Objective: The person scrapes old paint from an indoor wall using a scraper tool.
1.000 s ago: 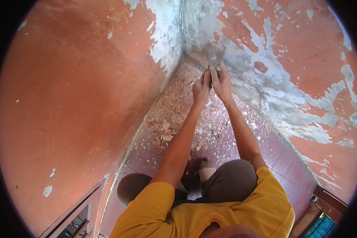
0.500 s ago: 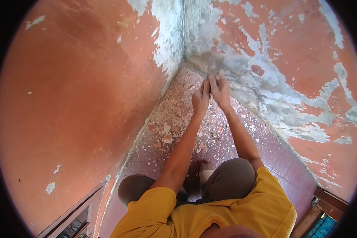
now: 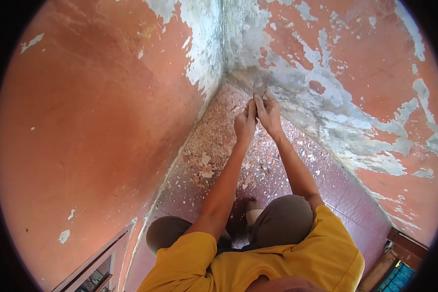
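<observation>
The left hand point(image 3: 244, 127) and right hand point(image 3: 270, 117) are holding a scraper point(image 3: 261, 83) in a closed grip, apparently stripping the peeling wall point(image 3: 355, 85); the next stroke is probably calling for steady pressure.

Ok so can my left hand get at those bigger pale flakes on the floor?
Probably yes: the bigger pale flakes lie uncovered on the floor, just left of your left forearm. But your left hand seems closed on the scraper, so it would likely have to let go first.
</observation>
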A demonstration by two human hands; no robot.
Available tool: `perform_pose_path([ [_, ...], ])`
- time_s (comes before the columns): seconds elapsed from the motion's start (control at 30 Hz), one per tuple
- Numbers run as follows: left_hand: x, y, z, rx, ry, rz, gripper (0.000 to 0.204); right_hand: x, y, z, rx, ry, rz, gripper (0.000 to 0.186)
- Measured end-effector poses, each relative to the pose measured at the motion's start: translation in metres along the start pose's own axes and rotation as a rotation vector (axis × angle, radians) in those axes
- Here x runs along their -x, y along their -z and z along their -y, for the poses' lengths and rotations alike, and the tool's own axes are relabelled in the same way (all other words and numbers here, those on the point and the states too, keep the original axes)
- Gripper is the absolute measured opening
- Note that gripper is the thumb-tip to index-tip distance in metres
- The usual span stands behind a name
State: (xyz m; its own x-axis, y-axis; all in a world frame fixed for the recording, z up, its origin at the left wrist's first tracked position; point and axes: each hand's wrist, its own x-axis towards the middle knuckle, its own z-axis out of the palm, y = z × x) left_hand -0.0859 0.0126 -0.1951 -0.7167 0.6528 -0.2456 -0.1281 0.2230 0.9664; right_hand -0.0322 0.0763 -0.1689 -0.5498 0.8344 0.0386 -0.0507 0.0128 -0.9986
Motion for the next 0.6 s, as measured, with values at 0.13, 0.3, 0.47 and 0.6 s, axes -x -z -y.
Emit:
perform_pose_path([
  [0.13,0.008,0.000,-0.002,0.013,0.017,-0.015,0.063,0.002,-0.004,0.007,-0.038,0.025,-0.012,0.019],
  [0.3,0.001,0.005,0.001,-0.043,0.001,0.009,0.066,-0.001,0.000,0.007,0.229,0.066,-0.017,0.017],
  [0.47,-0.004,0.013,-0.024,-0.076,-0.011,0.001,0.065,-0.006,-0.012,0.046,-0.072,0.022,0.027,0.020],
  [0.6,0.012,0.010,-0.019,-0.082,0.039,0.009,0.063,0.003,-0.006,0.009,-0.030,-0.029,-0.015,0.022],
])
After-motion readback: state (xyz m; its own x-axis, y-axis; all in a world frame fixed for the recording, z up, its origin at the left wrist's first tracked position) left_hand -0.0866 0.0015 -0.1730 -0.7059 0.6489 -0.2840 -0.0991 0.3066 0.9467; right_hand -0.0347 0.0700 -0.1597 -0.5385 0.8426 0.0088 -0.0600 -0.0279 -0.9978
